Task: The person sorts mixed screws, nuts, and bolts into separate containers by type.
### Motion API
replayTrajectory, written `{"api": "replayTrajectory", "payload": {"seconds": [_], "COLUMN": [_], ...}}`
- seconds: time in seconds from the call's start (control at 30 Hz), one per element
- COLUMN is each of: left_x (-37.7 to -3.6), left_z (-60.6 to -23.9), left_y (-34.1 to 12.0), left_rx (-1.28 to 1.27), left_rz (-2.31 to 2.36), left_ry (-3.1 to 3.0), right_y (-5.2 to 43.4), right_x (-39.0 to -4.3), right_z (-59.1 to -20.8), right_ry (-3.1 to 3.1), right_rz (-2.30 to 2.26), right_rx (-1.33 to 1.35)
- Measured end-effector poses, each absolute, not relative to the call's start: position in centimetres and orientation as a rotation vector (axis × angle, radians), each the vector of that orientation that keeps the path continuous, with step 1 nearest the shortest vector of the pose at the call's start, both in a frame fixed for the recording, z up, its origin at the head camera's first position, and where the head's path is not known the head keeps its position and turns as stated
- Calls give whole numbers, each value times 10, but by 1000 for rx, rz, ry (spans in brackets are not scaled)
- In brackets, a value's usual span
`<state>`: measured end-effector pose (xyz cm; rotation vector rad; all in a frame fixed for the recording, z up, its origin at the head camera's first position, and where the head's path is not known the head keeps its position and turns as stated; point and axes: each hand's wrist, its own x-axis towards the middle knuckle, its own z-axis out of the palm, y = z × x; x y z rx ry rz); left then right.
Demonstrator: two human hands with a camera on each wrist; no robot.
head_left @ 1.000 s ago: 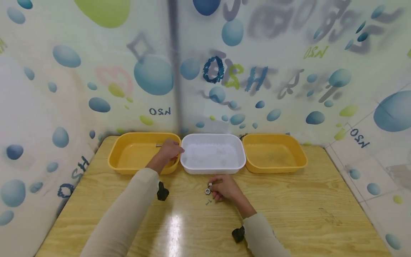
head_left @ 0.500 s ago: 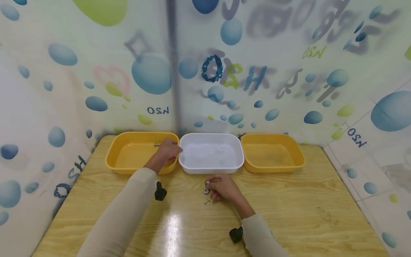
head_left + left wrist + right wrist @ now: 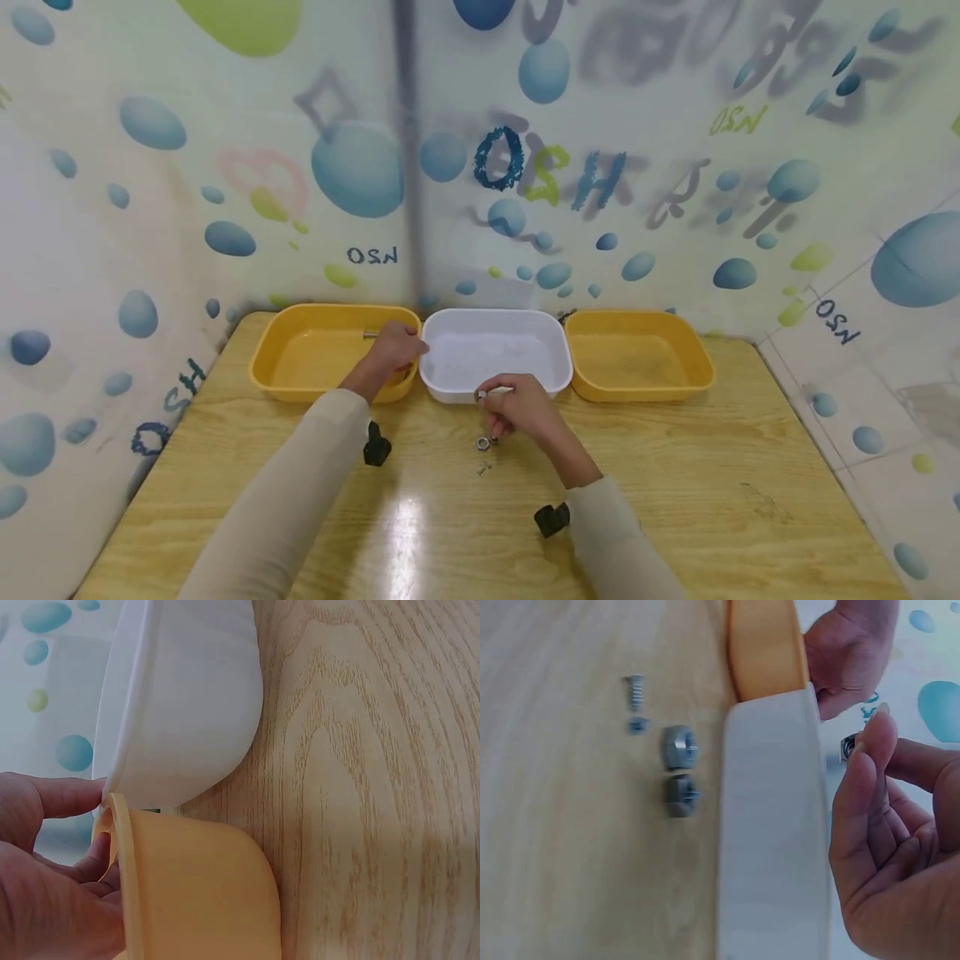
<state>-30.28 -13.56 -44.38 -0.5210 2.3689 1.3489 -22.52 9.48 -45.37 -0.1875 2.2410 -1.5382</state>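
My right hand (image 3: 519,407) pinches a small metal nut (image 3: 847,748) between thumb and fingertips, raised at the front rim of the white tray (image 3: 450,397). Below it on the wood, two more nuts (image 3: 679,748) sit side by side, with two small screws (image 3: 636,692) lying near them. My left hand (image 3: 393,347) grips where the left yellow tray (image 3: 279,388) meets the white one; in the left wrist view one digit presses the white rim while the other fingers reach inside the yellow wall. A metal bolt (image 3: 370,335) shows in that yellow tray, partly hidden behind the left hand.
A second yellow tray (image 3: 645,395) stands right of the white one, so three trays line the table's back edge. Behind and beside the wooden table (image 3: 712,492) rise patterned walls (image 3: 480,250). A black device (image 3: 377,446) is at each wrist.
My right hand has lifted off the table and moved forward to the white tray's front edge with a nut in its fingers. The left hand stays on the tray rims.
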Motion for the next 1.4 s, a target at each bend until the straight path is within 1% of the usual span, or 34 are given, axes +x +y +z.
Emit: {"api": "replayTrajectory", "payload": {"seconds": [0.6, 0.93, 1.4], "left_x": [-294, -299, -300], "left_z": [-442, -446, -446], "left_y": [-134, -131, -135], "left_rx": [-505, -511, -524], "left_rz": [1385, 1382, 1390], "left_ry": [2362, 2351, 2349], "right_y": [84, 86, 88], "right_x": [-265, -275, -272], "right_z": [-406, -404, -402], "right_ry": [2370, 2346, 2335], "right_rz": [-1552, -1587, -1585], "right_rx": [-157, -95, -93]}}
